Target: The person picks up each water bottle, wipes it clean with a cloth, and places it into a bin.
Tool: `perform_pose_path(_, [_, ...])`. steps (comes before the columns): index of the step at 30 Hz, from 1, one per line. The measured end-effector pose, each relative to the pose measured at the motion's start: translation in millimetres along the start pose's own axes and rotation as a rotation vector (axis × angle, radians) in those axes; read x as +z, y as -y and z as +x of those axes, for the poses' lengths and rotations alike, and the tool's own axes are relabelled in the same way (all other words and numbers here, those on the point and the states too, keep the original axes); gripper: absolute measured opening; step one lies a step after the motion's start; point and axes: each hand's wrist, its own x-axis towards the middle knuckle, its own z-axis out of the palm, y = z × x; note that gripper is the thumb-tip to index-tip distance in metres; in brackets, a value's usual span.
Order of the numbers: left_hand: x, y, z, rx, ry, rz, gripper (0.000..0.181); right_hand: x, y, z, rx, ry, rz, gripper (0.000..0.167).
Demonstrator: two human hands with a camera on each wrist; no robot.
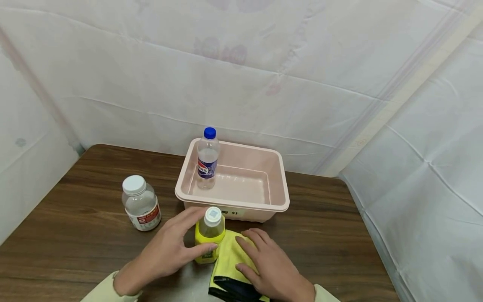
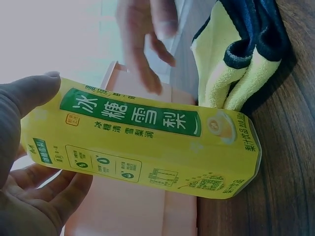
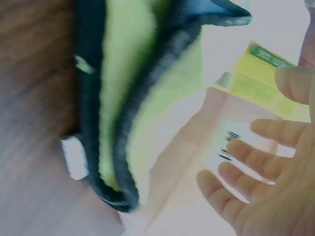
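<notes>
A drink bottle [image 1: 205, 241] with a yellow wrap label and white cap stands upright before the pink bin. My left hand [image 1: 171, 243] holds it, thumb at the near side and fingers round the far side; in the left wrist view the thumb [image 2: 37, 91] lies at the label's upper part. Right beside the bottle is a folded yellow cloth [image 1: 230, 262] with dark edging and a dark reverse side. Over the cloth hovers my right hand [image 1: 269, 266], fingers spread and relaxed. The right wrist view has the cloth [image 3: 147, 98] apart from those fingers [image 3: 266, 157].
The pink bin [image 1: 279, 180] sits at the back of the wooden table [image 1: 324, 235], with a blue-capped clear bottle [image 1: 207, 163] upright inside at its left. A clear jar with white lid [image 1: 141, 205] stands left. White sheeting [image 1: 241, 84] hangs behind the table.
</notes>
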Motion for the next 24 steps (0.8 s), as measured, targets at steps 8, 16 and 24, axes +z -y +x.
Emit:
perform_pose_path(8, [-1.2,-0.7,-0.5,-0.031,0.014,-0.005,0.065,-20.5,-1.0,-3.6,0.07,-0.116,-0.057,0.06])
perform_pose_path(16, [1.4,1.5,-0.7,0.015,-0.005,-0.02,0.063,-38.1,-7.9,-4.0,0.118,-0.167,-0.108,0.061])
perform_pose_path(24, [3.7,3.5,-2.1,0.022,-0.018,-0.019,0.065,-47.9,-18.8,-3.4,0.114,-0.254,-0.138,0.064])
